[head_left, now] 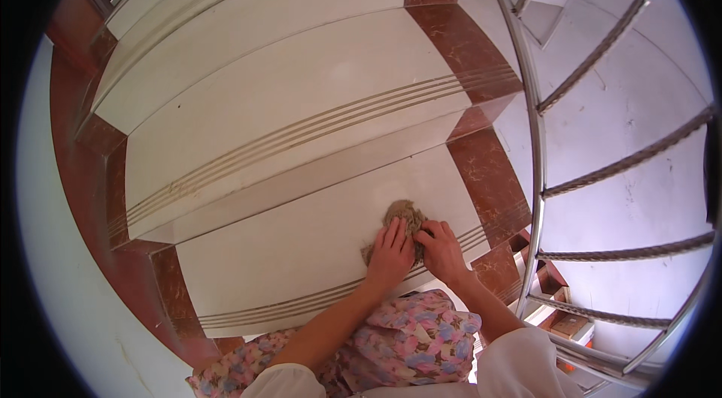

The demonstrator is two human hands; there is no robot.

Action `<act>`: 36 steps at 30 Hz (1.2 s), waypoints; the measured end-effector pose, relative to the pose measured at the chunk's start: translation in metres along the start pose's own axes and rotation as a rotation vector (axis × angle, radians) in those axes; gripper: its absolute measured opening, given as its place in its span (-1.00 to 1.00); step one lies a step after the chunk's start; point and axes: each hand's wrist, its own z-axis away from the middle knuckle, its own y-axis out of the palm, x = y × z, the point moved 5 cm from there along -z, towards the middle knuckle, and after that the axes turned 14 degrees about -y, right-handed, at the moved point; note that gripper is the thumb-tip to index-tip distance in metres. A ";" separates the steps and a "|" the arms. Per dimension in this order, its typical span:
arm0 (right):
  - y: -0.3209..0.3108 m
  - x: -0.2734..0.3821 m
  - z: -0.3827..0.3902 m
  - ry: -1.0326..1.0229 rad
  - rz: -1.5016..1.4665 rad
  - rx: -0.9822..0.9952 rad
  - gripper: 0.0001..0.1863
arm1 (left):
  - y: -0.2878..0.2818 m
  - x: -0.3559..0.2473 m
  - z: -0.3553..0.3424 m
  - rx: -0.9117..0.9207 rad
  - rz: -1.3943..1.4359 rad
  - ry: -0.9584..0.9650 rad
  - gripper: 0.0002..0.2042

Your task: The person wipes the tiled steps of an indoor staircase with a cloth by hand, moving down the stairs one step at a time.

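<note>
A crumpled brownish-grey cloth (404, 210) lies on the cream stair tread (301, 225), toward its right end and close to the grooved front edge. My left hand (390, 251) presses on the cloth from above, its fingers laid over it and pointing away from me. At the cloth's right side my right hand (440, 248) has its fingers curled in and the thumb against the fabric. Part of the cloth shows beyond the fingers and a bit sticks out left of my left hand. What lies under the hands is hidden.
More cream steps (286, 82) with grooved edges and red-brown marbled borders (489, 172) rise ahead. A metal railing (535, 150) with twisted bars runs along the right. A white wall with red skirting (79, 172) bounds the left. Flowered fabric (421, 334) covers my lap.
</note>
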 end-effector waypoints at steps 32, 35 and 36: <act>-0.092 -0.015 -0.252 -0.144 0.330 -0.283 -0.63 | -0.149 0.054 -0.238 -0.232 -0.147 0.006 -0.54; -0.084 -0.045 -0.282 -0.256 0.448 -0.302 -0.64 | -0.140 0.062 -0.269 -0.228 -0.140 -0.047 -0.52; -0.081 -0.055 -0.292 -0.296 0.490 -0.363 -0.63 | -0.138 0.067 -0.279 -0.216 -0.167 -0.094 -0.51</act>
